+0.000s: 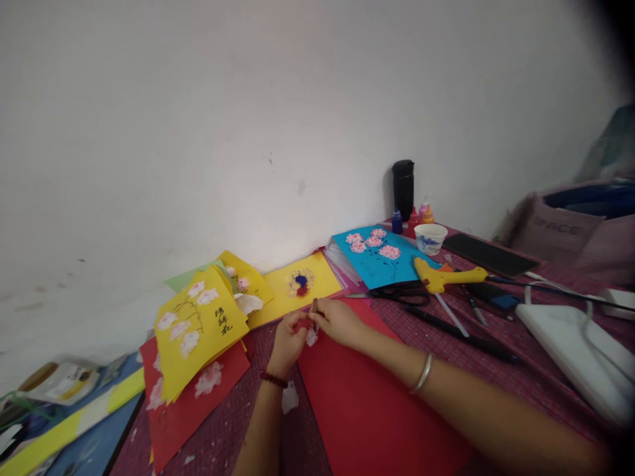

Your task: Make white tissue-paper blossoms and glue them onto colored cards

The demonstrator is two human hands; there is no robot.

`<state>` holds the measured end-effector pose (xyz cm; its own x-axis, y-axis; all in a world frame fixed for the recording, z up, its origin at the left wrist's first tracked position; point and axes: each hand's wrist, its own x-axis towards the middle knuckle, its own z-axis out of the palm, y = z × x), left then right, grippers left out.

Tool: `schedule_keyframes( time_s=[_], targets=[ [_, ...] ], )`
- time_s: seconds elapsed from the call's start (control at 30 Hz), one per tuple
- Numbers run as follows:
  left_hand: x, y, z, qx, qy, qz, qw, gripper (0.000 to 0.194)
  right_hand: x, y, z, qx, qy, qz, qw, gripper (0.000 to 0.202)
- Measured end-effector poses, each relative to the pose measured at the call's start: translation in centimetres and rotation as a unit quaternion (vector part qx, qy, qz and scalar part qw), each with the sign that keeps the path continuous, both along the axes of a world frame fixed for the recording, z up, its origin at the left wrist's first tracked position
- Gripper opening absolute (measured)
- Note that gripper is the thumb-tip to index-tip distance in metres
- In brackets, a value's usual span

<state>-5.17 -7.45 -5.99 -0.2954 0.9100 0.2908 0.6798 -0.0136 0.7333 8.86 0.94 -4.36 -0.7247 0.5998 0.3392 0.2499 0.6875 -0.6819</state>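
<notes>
My left hand (289, 345) and my right hand (338, 322) meet over the top left corner of a red paper sheet (377, 403). Both are closed in a pinch, fingertips together. Between them is a small crumpled pinkish-white piece of tissue paper (311, 338), partly hidden by the fingers. Which fingers grip it most is hard to make out. A white paper scrap (290, 397) lies beside my left wrist. Just beyond the hands, a yellow sheet (325, 276) carries dark blue and red paint blobs.
Yellow cards with paper flowers (198, 330) lie left, over a red flower card (208, 403). A blue flower card (374, 258), scissors (404, 292), yellow glue gun (441, 276), white cup (430, 238), paint bottles (413, 223), black flask (403, 188) and white power strip (570, 350) lie right.
</notes>
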Motion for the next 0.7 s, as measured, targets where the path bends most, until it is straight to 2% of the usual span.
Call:
schedule_keyframes(
  time_s=[0.23, 0.5, 0.6, 0.7],
  targets=[
    [-0.3, 0.1, -1.0, -0.034, 0.018, 0.023, 0.999, 0.016, 0.2, -0.8, 1.0, 0.038, -0.018, 0.016, 0.999, 0.011],
    [0.0, 0.1, -0.9, -0.055, 0.037, 0.032, 0.997, 0.014, 0.6, -0.2, 1.9, 0.037, 0.009, 0.017, 0.999, 0.010],
    [-0.1, -0.2, 0.1, -0.069, 0.048, 0.033, 0.996, 0.014, 0.8, 0.3, 2.1, 0.021, 0.030, 0.010, 0.999, 0.013],
    [-0.9, -1.5, 2.4, -0.081, 0.059, 0.041, 0.994, 0.014, 1.0, 0.6, 2.3, -0.007, 0.057, 0.013, 0.998, 0.014]
  ],
)
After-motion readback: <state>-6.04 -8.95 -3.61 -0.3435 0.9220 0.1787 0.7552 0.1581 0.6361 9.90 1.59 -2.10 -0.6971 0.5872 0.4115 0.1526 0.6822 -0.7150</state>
